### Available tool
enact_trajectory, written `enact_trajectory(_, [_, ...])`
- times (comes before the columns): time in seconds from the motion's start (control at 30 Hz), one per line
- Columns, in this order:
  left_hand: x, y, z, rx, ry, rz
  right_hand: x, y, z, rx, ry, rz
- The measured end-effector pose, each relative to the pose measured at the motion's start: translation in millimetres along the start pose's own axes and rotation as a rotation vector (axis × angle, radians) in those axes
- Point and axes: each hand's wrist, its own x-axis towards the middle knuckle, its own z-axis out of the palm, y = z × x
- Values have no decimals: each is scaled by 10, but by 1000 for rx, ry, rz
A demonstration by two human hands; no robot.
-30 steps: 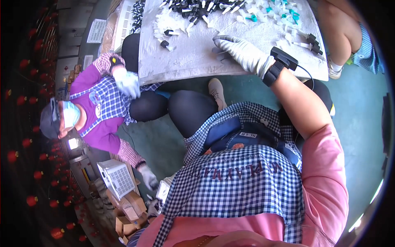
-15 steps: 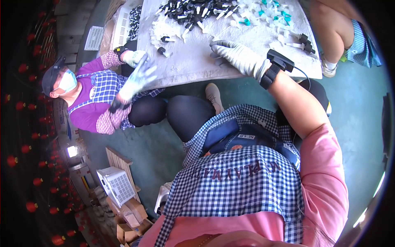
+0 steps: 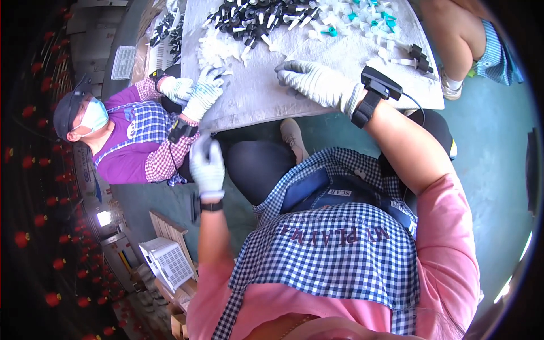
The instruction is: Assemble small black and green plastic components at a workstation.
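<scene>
My right hand (image 3: 320,85), in a white glove with grey fingertips, rests on the pale tabletop (image 3: 255,102) near its front edge. Its fingers stretch leftward, slightly bent and apart, with nothing visible in them. A thin whitish sliver lies just beyond the fingertips. Off the table's front edge, beside my left knee, my gloved left hand (image 3: 207,170) is raised. Its fingers look loosely parted though a little blurred, and no object shows in them. Beyond my right hand spreads a pile of black plastic fittings with white stems (image 3: 260,20). Small white pieces (image 3: 218,52) lie left of that pile.
At the left a masked co-worker (image 3: 133,124) has both gloved hands at the table's corner. Translucent and teal fittings (image 3: 362,20) lie far right; a few black-and-white ones (image 3: 416,58) sit near the right edge. Another person's leg (image 3: 456,42) is beyond. A white crate (image 3: 167,263) stands lower left.
My left hand has come into view from below. My right hand has shifted slightly left. The co-worker's hands have come together at the table's corner, and a black-and-white fitting there is no longer visible.
</scene>
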Motion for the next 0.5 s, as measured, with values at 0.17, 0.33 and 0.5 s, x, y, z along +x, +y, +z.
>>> enact_trajectory(0.17, [1098,721,930,121,-160,406,47,81,29,-222,-31,-120])
enact_trajectory(0.33, [1738,718,1606,292,14,613,20,-41,95,-265,-89,-68])
enact_trajectory(0.5, [1847,537,1759,523,-47,437,39,-20,93,-247,-60,9])
